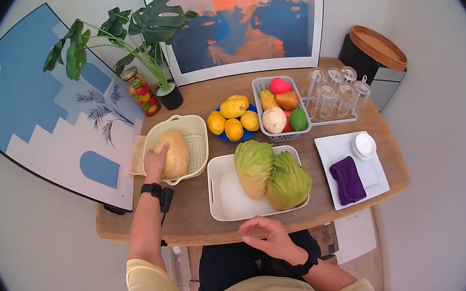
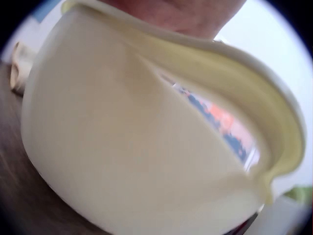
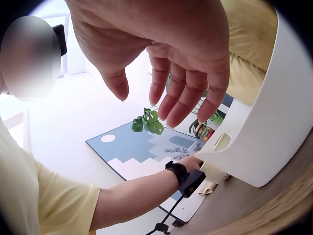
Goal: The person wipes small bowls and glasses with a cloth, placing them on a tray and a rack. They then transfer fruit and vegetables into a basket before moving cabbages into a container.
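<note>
In the head view, a pale yellow-tan leafy head (image 1: 177, 154) lies in a cream colander (image 1: 200, 136) at the left. My left hand (image 1: 154, 162) reaches over the colander's near rim and holds the tan head at its left side; most of the fingers are hidden. The left wrist view shows the colander's outer wall (image 2: 122, 142) close up, with part of the hand above its rim. Two green leafy heads (image 1: 253, 168) (image 1: 289, 183) lie in a white basin (image 1: 216, 198). By its front edge, my right hand (image 1: 274, 239) hangs with loosely bent fingers, holding nothing.
Behind are yellow fruits (image 1: 232, 108) on a blue plate, a grey basket (image 1: 294, 137) of produce and a rack of glasses (image 1: 339, 94). At the right, a white tray (image 1: 327, 150) bears a purple cloth (image 1: 348, 180) and white dish (image 1: 364, 145). A plant (image 1: 155, 19) stands back left.
</note>
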`<control>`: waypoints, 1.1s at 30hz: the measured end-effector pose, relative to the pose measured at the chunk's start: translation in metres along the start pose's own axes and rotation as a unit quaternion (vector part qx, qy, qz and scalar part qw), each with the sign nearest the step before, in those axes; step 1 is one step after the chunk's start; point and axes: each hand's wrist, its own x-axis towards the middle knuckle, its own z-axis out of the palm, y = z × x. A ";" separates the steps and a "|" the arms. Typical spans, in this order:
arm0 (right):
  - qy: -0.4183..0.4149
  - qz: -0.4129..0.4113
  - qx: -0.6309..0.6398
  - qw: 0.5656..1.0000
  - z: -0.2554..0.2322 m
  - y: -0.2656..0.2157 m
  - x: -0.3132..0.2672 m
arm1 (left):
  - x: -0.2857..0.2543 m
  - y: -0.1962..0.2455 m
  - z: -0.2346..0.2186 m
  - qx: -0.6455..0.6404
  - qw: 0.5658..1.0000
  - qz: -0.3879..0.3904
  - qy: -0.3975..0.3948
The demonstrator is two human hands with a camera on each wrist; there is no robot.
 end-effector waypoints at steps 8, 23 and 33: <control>0.099 -0.032 -0.026 0.994 -0.037 -0.020 -0.012 | -0.012 -0.003 -0.017 0.094 0.972 0.192 0.093; 0.035 -0.101 -0.381 0.919 -0.109 -0.045 0.028 | -0.254 0.023 -0.002 -0.470 0.862 0.175 -0.078; 0.222 -0.113 -0.019 0.968 -0.097 -0.081 0.018 | -0.262 0.082 -0.017 -0.361 0.872 0.322 -0.080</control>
